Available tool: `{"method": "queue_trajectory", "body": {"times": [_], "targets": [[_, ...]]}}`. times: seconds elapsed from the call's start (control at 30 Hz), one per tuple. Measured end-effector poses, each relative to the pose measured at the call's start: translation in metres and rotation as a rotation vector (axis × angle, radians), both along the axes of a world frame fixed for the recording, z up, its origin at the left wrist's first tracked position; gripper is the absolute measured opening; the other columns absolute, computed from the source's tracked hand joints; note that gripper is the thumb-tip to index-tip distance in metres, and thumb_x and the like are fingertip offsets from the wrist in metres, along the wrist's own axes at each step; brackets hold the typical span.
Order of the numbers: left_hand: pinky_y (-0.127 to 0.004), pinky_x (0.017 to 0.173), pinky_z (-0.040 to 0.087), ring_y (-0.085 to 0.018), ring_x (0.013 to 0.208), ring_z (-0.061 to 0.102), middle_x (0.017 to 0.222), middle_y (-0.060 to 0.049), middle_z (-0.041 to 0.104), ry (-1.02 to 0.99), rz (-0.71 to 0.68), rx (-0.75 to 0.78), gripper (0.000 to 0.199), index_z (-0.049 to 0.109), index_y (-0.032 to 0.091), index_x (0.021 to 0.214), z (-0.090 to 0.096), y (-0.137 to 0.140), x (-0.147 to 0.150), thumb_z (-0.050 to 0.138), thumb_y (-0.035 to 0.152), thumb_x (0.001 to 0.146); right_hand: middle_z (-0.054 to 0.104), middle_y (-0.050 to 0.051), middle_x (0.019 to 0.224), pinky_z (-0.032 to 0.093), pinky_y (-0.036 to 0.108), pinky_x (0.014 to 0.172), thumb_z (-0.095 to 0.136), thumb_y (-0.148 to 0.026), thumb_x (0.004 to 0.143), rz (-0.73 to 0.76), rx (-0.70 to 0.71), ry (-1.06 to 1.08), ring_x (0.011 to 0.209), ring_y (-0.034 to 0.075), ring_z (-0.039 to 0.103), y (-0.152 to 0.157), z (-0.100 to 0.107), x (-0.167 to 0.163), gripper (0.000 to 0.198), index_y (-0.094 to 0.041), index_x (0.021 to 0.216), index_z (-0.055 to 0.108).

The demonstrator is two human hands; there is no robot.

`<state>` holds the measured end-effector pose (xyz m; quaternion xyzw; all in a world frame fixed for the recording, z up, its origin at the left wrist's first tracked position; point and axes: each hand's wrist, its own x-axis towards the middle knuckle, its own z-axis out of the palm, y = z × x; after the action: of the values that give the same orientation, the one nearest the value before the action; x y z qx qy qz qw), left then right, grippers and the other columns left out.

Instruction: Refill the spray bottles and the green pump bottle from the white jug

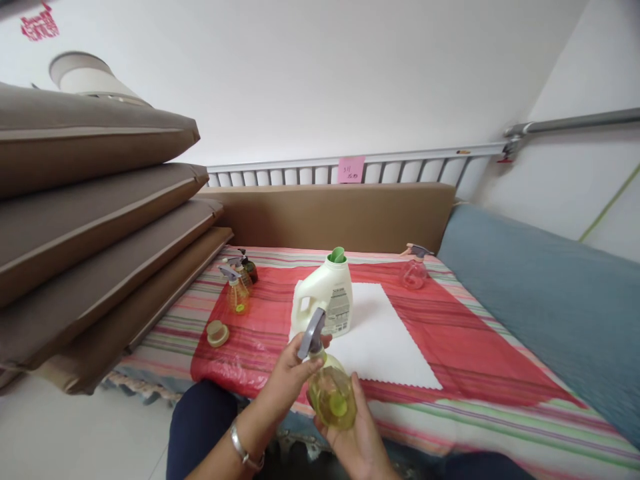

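Observation:
A clear yellow-green spray bottle (334, 395) with a grey trigger head (313, 332) is held tilted in front of me. My left hand (295, 365) has its fingers closed around the neck, just below the trigger head. Cupped around the bottle's body from below and the right is my right hand (354, 437). Just beyond stands a large cream detergent jug (320, 297), upright, with a green spout (337, 255) in its open mouth. A white sheet with a scalloped edge (395, 347) lies under and beside the jug.
On the left stand amber spray bottles (238, 293), a dark pump bottle (250, 268) and a round cream cap (217, 333). A pink spray bottle (413, 270) is at the back right. Red plastic film (460, 333) covers the striped cloth. Stacked brown cushions (100, 260) rise at the left.

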<state>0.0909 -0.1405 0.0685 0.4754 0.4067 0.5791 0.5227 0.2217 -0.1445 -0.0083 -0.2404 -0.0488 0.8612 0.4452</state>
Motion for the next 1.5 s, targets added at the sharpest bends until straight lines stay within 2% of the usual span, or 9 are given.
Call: {"method": "queue_trajectory", "body": {"times": [0.1,0.3,0.43,0.67,0.87,1.13,1.27,1.43,1.5], "targets": [[-0.032,0.08,0.041,-0.022,0.09,0.058,0.1,-0.009,0.066,-0.007,0.033,-0.001,0.03,0.064,0.018,0.097,0.004,-0.001,-0.003,0.068,0.026,0.069,0.07,0.007,0.093,0.048,0.03,0.057,0.06,-0.047,0.077,0.002,0.001,0.005,0.077,0.02,0.065,0.001,0.0,0.0,0.039,-0.018,0.102,0.059],[-0.039,0.093,0.036,-0.026,0.102,0.055,0.098,-0.009,0.066,-0.09,0.132,0.118,0.023,0.063,0.017,0.093,0.016,-0.002,-0.005,0.065,0.025,0.071,0.071,0.006,0.09,0.048,0.029,0.057,0.06,-0.048,0.077,0.004,0.002,0.002,0.076,0.02,0.065,0.0,0.001,0.003,0.039,-0.018,0.101,0.06],[-0.038,0.087,0.04,-0.021,0.083,0.06,0.079,-0.005,0.065,-0.1,0.238,0.107,0.011,0.06,0.017,0.08,0.02,-0.004,-0.005,0.062,0.026,0.074,0.071,0.006,0.088,0.048,0.029,0.057,0.058,-0.048,0.078,0.007,0.006,0.003,0.075,0.019,0.065,-0.001,0.003,0.003,0.04,-0.017,0.104,0.06],[-0.036,0.082,0.042,-0.018,0.071,0.059,0.065,0.0,0.061,-0.206,0.413,0.188,0.012,0.057,0.018,0.072,0.031,-0.001,-0.008,0.063,0.029,0.072,0.07,0.008,0.092,0.049,0.03,0.057,0.059,-0.048,0.078,0.016,0.003,0.039,0.08,0.022,0.065,0.0,0.003,0.007,0.04,-0.017,0.103,0.06],[-0.035,0.077,0.043,-0.016,0.066,0.057,0.062,-0.001,0.061,-0.266,0.358,0.176,0.012,0.058,0.017,0.073,0.031,-0.003,-0.009,0.06,0.029,0.075,0.07,0.009,0.093,0.048,0.03,0.056,0.061,-0.048,0.076,0.028,-0.009,0.07,0.081,0.022,0.065,0.003,-0.002,0.007,0.041,-0.017,0.103,0.06],[-0.035,0.076,0.044,-0.017,0.066,0.059,0.062,-0.001,0.062,-0.383,0.343,0.119,0.019,0.062,0.016,0.066,0.025,-0.002,-0.005,0.061,0.033,0.074,0.071,0.009,0.087,0.049,0.028,0.054,0.072,-0.047,0.064,0.039,-0.017,0.031,0.079,0.023,0.065,0.004,0.002,0.009,0.045,-0.014,0.094,0.064],[-0.033,0.076,0.044,-0.018,0.069,0.059,0.064,-0.002,0.062,-0.382,0.339,0.136,0.022,0.063,0.015,0.065,0.024,-0.001,-0.008,0.062,0.036,0.073,0.071,0.009,0.089,0.049,0.029,0.055,0.071,-0.048,0.065,0.038,-0.019,0.013,0.079,0.023,0.065,0.005,0.001,0.01,0.047,-0.015,0.097,0.063],[-0.032,0.073,0.046,-0.016,0.068,0.059,0.065,-0.001,0.062,-0.475,0.438,0.161,0.017,0.064,0.016,0.066,0.029,0.001,-0.014,0.063,0.031,0.073,0.071,0.007,0.092,0.05,0.031,0.058,0.069,-0.047,0.069,0.019,-0.021,0.033,0.083,0.023,0.065,0.005,-0.005,0.012,0.042,-0.018,0.099,0.062],[-0.031,0.072,0.046,-0.016,0.068,0.06,0.065,-0.002,0.063,-0.452,0.4,0.151,0.018,0.064,0.015,0.066,0.028,0.001,-0.014,0.061,0.031,0.074,0.071,0.008,0.093,0.05,0.031,0.058,0.067,-0.047,0.071,0.02,-0.021,0.043,0.083,0.023,0.065,0.005,-0.006,0.012,0.041,-0.018,0.099,0.062]]}}
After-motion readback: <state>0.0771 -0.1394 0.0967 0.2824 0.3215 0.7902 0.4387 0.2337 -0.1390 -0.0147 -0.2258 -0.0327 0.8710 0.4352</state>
